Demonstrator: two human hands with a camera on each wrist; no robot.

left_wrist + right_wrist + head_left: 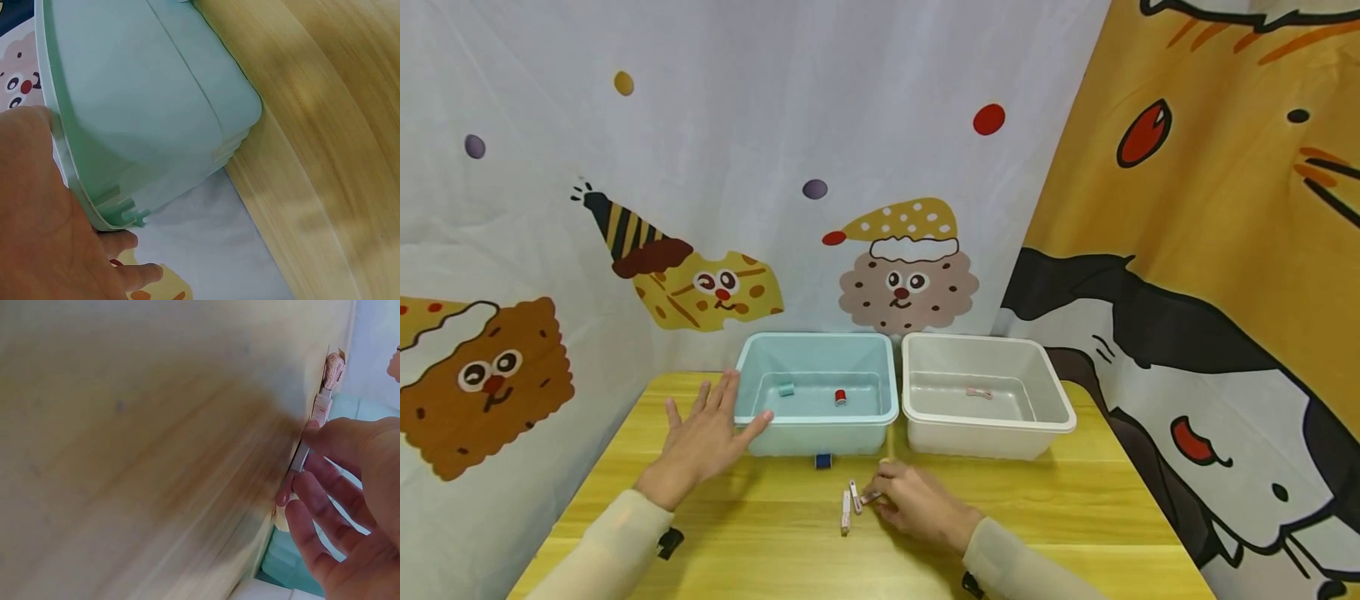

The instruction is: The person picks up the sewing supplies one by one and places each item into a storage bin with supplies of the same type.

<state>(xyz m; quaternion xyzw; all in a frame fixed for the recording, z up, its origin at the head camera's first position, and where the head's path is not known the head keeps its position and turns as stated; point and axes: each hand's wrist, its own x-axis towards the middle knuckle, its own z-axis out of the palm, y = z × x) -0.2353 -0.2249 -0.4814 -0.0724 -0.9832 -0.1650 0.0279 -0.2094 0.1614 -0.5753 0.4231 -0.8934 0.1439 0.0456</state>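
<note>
My left hand (703,433) rests at the left side of the light blue bin (820,437), fingers extended and thumb over the front rim; the left wrist view shows that rim against the hand. My right hand (921,504) pinches a slim pink-and-white item (320,409) low over the table between thumb and fingers; its exact kind I cannot tell. Two similar slim items (846,512) lie just left of those fingertips. A pale yellow thing (281,520) shows partly behind the fingers in the right wrist view.
In the blue bin lie a teal thread spool (786,389) and a red spool (840,397). A dark blue spool (823,461) sits on the table before it. The white bin (985,437), to the right, holds a small pinkish item (979,392). A printed curtain (880,125) hangs behind.
</note>
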